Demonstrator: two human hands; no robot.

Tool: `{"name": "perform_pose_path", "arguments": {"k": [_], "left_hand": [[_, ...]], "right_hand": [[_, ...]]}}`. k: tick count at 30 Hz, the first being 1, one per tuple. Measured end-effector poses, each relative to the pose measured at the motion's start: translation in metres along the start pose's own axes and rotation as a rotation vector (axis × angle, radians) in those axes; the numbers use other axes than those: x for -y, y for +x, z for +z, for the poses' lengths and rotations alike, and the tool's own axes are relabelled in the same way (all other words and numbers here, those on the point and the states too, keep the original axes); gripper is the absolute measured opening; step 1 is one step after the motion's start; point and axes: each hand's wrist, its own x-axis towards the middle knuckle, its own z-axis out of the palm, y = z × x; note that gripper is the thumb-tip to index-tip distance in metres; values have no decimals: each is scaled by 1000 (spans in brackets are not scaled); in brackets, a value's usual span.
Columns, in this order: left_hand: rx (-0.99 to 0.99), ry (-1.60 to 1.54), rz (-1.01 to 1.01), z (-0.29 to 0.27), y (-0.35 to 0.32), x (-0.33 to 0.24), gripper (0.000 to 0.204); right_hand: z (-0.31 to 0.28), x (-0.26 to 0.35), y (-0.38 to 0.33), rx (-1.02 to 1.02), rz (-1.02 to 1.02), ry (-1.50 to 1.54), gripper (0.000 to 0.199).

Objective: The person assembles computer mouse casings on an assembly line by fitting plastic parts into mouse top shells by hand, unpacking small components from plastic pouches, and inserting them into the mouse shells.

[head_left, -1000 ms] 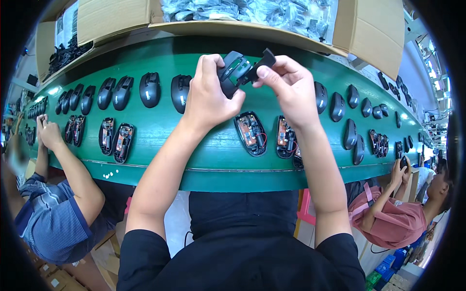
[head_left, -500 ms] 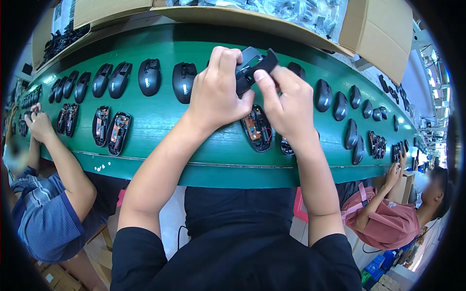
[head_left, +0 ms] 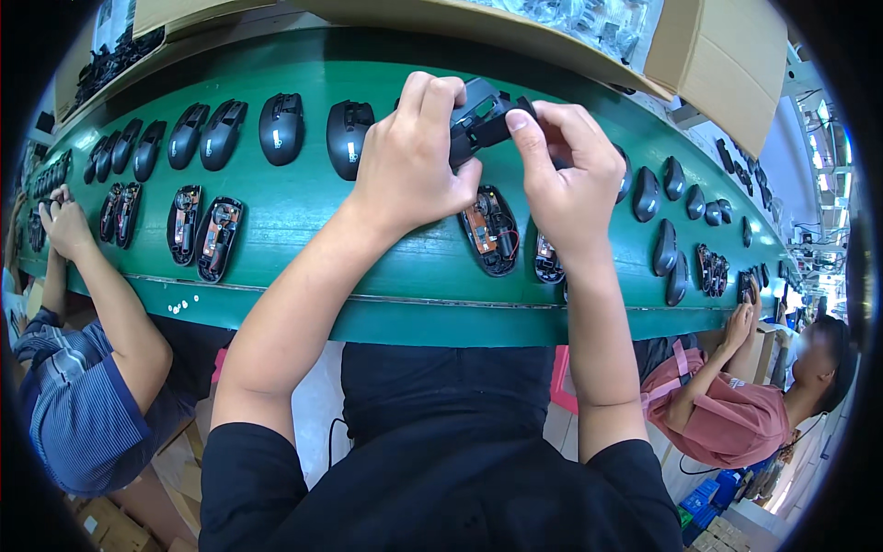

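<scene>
Green bench (head_left: 303, 216), curved by the lens, carries a row of finished black mice (head_left: 280, 127) at 11 o'clock and opened mouse bases (head_left: 218, 237) toward 9. I log my left hand (head_left: 414, 161) and right hand (head_left: 566, 175) meeting at 12 o'clock, both grips closed around one black mouse shell (head_left: 483, 118), held above the bench. Directly under it, between my wrists, lies an open base with circuit board (head_left: 492, 230). Cardboard boxes (head_left: 727, 64) line the far edge.

Brown cardboard boxes (head_left: 727, 64) behind belt
</scene>
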Motion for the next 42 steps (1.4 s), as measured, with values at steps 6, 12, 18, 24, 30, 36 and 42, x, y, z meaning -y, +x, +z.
{"name": "perform_pose_path", "arguments": {"k": [6, 12, 18, 24, 30, 36, 42], "left_hand": [[8, -56, -55, 1, -4, -2, 67], [-27, -163, 58, 0, -6, 1, 75], [-74, -134, 236, -8, -2, 3, 79], [25, -110, 287, -3, -2, -6, 80], [28, -39, 452, -9, -3, -2, 85], [15, -50, 527, -6, -10, -8, 82], [-34, -39, 536, 1, -11, -15, 74]], "right_hand": [[3, -7, -5, -43, -182, -253, 12], [-4, 2, -4, 13, -167, -280, 16], [-22, -11, 3, 401, 781, 828, 20], [-15, 15, -9, 476, 482, 495, 27], [-8, 21, -21, 416, 497, 469, 55], [-11, 32, -39, 349, 439, 425, 56], [-24, 37, -47, 342, 443, 381, 57]]}}
